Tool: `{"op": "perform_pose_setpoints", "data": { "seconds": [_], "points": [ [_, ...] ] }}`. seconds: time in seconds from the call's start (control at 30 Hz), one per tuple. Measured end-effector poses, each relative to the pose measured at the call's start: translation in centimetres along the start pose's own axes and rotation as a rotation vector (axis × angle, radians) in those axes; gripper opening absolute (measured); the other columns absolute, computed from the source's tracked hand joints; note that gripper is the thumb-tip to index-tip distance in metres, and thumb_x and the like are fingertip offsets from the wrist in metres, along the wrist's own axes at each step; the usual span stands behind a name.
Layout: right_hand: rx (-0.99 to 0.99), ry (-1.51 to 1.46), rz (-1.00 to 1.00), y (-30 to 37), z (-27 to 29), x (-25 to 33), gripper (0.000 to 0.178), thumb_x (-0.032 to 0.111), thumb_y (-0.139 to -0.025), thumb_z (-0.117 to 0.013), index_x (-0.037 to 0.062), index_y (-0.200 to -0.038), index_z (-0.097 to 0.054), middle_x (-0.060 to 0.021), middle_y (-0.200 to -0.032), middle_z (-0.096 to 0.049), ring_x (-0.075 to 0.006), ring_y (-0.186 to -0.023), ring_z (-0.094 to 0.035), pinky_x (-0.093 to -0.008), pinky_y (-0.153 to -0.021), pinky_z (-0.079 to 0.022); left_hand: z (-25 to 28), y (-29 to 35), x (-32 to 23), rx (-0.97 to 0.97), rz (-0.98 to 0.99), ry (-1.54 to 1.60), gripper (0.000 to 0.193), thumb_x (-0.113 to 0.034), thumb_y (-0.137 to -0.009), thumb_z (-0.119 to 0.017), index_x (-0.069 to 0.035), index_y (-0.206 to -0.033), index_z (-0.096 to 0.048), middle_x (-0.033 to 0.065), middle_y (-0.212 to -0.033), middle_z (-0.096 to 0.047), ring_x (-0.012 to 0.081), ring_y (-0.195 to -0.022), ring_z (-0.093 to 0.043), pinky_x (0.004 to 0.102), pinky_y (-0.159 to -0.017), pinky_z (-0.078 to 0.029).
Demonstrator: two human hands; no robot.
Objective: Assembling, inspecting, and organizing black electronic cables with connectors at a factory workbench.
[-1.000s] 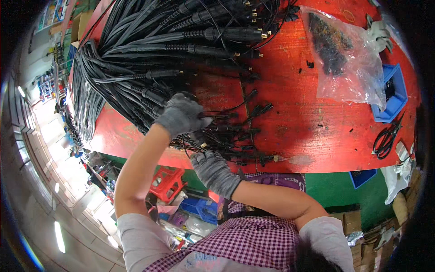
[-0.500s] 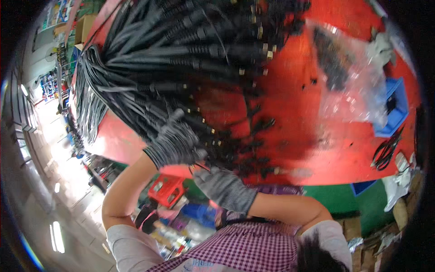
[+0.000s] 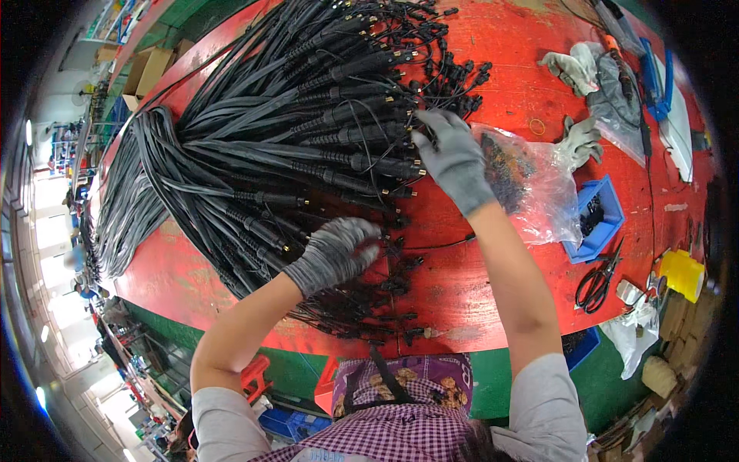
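A large bundle of black cables (image 3: 231, 131) fans across the table, with ribbed plug ends and metal tips pointing right. My left hand (image 3: 335, 256), in a grey knitted glove, hovers over the near plugs, its thumb and fingers curved and apart. Farther right, my right hand (image 3: 456, 158), gloved too, reaches to the plug tips at the bundle's right edge. Its thumb and fingers are spread, and I see nothing held between them. A thin black cable end (image 3: 443, 244) lies below it. Small black connectors (image 3: 385, 289) lie around the near table edge.
On the red table (image 3: 454, 285), a clear plastic bag (image 3: 531, 189) of small dark parts lies right of my right hand. Beyond it are a blue bin (image 3: 600, 219), black scissors (image 3: 596, 281), loose gloves (image 3: 573, 69) and a yellow object (image 3: 681, 275). A red stool (image 3: 254, 377) stands below.
My hands, close together near the front edge before, are now apart. The right one has swung far up and right to the plug tips; the left has moved slightly right. The view has shifted.
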State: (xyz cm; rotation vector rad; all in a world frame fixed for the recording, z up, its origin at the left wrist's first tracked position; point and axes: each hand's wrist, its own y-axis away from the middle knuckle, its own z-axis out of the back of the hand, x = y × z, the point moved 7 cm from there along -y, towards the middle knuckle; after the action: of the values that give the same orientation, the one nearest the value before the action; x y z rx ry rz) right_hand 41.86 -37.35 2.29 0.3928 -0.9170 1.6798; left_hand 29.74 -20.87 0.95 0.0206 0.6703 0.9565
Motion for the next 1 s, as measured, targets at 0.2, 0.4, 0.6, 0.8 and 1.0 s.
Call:
{"op": "perform_pose_setpoints", "data": {
  "seconds": [0.2, 0.4, 0.6, 0.8, 1.0],
  "points": [
    [0.414, 0.49, -0.149, -1.2, -6.3, 4.2, 0.069, 0.059, -0.062, -0.056, 0.005, -0.105, -0.051, -0.012, -0.105, -0.051, -0.0282, -0.107, -0.04, -0.0427, -0.089, -0.031, -3.7, -4.7, 9.5, -0.539, 0.572, 0.882, 0.038, -0.013, -0.081, -0.054, -0.009, -0.115, -0.038, 0.0048, -0.105, -0.052, 0.0173, -0.099, -0.05, 0.0329, -0.084, -0.042],
    [0.512, 0.343, -0.2, -2.1, -7.4, 3.7, 0.033, 0.022, -0.072, -0.051, 0.0127, -0.103, -0.053, -0.0124, -0.103, -0.054, -0.0321, -0.105, -0.045, -0.0393, -0.087, -0.036, -7.9, -9.2, 2.5, -0.851, 0.538, 2.417, 0.035, -0.031, -0.092, -0.026, -0.015, -0.122, -0.036, 0.0088, -0.118, -0.046, 0.0257, -0.105, -0.046, 0.0396, -0.091, -0.037],
    [0.619, 0.37, 0.026, -6.3, -5.4, 1.4, 0.013, 0.01, -0.068, -0.052, 0.0091, -0.078, -0.061, -0.0115, -0.078, -0.062, -0.0289, -0.077, -0.06, -0.0375, -0.065, -0.048, -1.6, -10.1, -6.7, -0.594, 0.226, 1.297, 0.029, 0.006, -0.08, -0.043, -0.005, -0.107, -0.044, 0.0003, -0.089, -0.052, 0.0063, -0.067, -0.046, 0.0185, -0.06, -0.043],
    [0.699, 0.855, 0.016, -11.6, -3.9, 4.9, 0.023, 0.018, -0.078, -0.047, 0.0114, -0.092, -0.064, -0.007, -0.096, -0.062, -0.0214, -0.088, -0.06, -0.0371, -0.069, -0.048, -0.4, -7.2, -11.6, -0.719, -0.205, 0.941, 0.04, -0.018, -0.081, -0.052, -0.003, -0.117, -0.041, 0.0142, -0.107, -0.052, 0.0243, -0.094, -0.051, 0.0326, -0.08, -0.042],
    [0.542, 1.071, 0.117, -14.1, 2.7, -5.8, 0.018, 0.018, -0.071, -0.047, 0.0117, -0.081, -0.061, -0.0094, -0.088, -0.061, -0.0269, -0.083, -0.058, -0.0383, -0.069, -0.045, -4.2, 5.7, -4.4, -0.444, 0.353, 0.66, 0.039, -0.013, -0.076, -0.057, -0.003, -0.113, -0.047, 0.0133, -0.108, -0.051, 0.0239, -0.099, -0.049, 0.0319, -0.086, -0.04]
  ]
}}
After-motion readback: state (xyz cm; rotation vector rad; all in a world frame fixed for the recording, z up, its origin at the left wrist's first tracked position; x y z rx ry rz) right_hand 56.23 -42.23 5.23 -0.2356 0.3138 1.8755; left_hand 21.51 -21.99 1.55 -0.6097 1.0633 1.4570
